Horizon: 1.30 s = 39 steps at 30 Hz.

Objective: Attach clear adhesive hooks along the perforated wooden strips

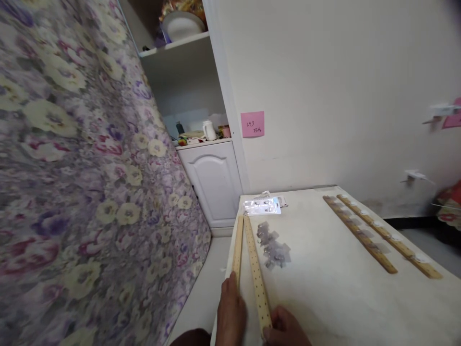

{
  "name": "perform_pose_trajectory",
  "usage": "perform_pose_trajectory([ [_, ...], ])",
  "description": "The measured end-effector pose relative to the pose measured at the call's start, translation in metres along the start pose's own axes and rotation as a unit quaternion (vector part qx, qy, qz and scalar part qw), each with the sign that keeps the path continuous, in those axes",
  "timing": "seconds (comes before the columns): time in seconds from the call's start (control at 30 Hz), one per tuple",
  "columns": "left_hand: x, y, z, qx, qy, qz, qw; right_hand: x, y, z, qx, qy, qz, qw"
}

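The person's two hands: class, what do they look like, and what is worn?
The left hand and right hand are ungloved, with no sleeve visible on either. Finer details, such as nails, are too blurred to describe.

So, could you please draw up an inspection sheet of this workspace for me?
Surface: pale table, its far edge by the wall.
Job's things: left strip along the table's left side; dotted strip just right of it.
Clutter: loose pile of small clear pieces right of the dotted strip; shiny pack near the far left corner; two brown strips on the right, bearing small pieces.
Hands: left hand on the left strip's near part, grip unclear; right hand holding the dotted strip's near end.
Cables: thin white cord at a wall plug, right.
Surroundings: floral curtain left; white cabinet beyond; pink note on the wall.
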<state>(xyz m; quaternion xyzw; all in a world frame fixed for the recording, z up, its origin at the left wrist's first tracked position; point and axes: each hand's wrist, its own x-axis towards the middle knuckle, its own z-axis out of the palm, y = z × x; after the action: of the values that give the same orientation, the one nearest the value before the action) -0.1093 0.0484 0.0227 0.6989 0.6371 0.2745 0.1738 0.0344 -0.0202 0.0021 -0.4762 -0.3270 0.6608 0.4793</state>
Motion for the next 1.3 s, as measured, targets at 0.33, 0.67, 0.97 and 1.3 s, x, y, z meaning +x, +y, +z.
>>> perform_pose_trajectory([
  [0.33,0.005,-0.012,-0.008,-0.046,0.007,0.019,0.999,0.013,-0.012,0.009,-0.318,-0.046,-0.043,0.946],
  [0.67,0.003,-0.012,-0.009,-0.081,0.002,0.005,0.997,0.018,-0.007,0.009,-0.429,-0.062,-0.096,0.896],
  [0.97,0.004,0.007,0.005,0.066,-0.034,-0.025,0.997,0.012,0.001,-0.005,-0.358,-0.064,-0.101,0.926],
  [1.3,0.006,0.014,0.004,0.097,-0.028,-0.009,0.995,-0.002,-0.017,-0.008,-0.304,-0.065,-0.073,0.947],
])
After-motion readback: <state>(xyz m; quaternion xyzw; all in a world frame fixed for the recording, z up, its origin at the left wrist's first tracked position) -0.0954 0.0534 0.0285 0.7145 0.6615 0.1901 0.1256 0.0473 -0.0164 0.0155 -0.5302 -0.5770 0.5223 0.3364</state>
